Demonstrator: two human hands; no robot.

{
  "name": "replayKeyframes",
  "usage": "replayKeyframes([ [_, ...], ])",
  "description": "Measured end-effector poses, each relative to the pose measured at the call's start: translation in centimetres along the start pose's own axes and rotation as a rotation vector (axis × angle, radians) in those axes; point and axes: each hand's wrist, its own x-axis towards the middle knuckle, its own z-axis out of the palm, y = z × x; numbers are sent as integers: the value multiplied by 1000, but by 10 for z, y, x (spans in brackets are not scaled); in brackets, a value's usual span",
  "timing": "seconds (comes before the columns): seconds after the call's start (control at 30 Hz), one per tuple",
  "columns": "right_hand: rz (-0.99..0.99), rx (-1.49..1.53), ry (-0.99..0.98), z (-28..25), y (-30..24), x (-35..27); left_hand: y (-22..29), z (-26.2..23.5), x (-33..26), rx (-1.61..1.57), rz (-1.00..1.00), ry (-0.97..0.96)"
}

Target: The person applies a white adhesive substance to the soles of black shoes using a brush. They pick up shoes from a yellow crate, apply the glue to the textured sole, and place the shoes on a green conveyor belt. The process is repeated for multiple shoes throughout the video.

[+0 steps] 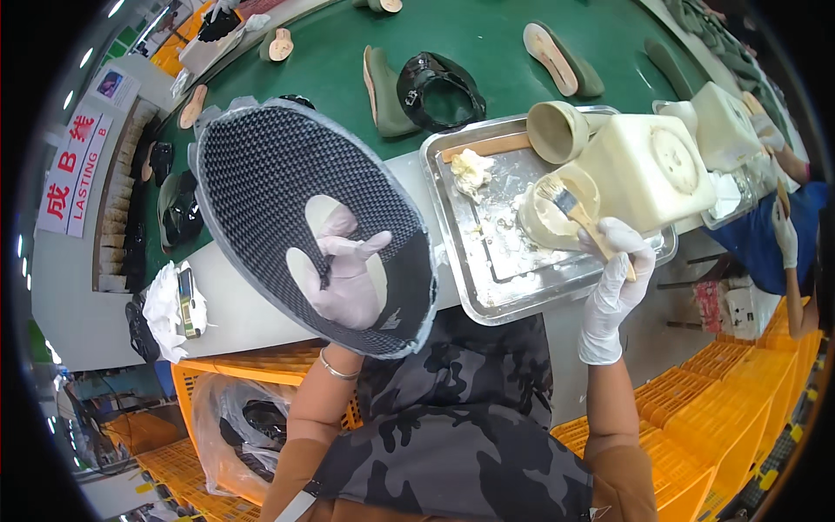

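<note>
In my white-gloved left hand (pixel 352 283) is a large, curved shoe upper (pixel 287 165), its black woven lining facing me and its edge grey. That hand sits inside the upper's opening, thumb and a finger showing; pale patches lie around it. My gloved right hand (pixel 616 283) grips the wooden handle of a brush (pixel 591 233), fingers closed round it. The brush's bristles rest at the mouth of a cream-coloured pot (pixel 546 222) smeared with white paste. The pot stands in a metal tray (pixel 487 306), with a lump of paste (pixel 471 172) near the tray's far left corner.
A beige cup (pixel 555 132) and a large white jug (pixel 648 170) lie by the pot. Beyond, a green conveyor belt (pixel 330 65) carries green shoe lasts (pixel 383 96) and a glossy black upper (pixel 441 91). Orange crates (pixel 704 409) stand below; a blue-clad person (pixel 787 230) works at right.
</note>
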Motion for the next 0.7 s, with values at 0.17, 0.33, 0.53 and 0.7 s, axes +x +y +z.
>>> replayKeyframes([
  [0.17,128,-253,-78,-9,6,-9,5,-17,-3,93,153,-39],
  [0.33,-336,-1024,-391,16,-74,48,24,-38,-9,253,104,14],
  [0.53,-526,-1046,-885,139,-13,133,30,-39,-13,277,-26,38],
  [0.7,-104,-1462,-1205,205,94,149,56,-50,-7,469,77,-57],
])
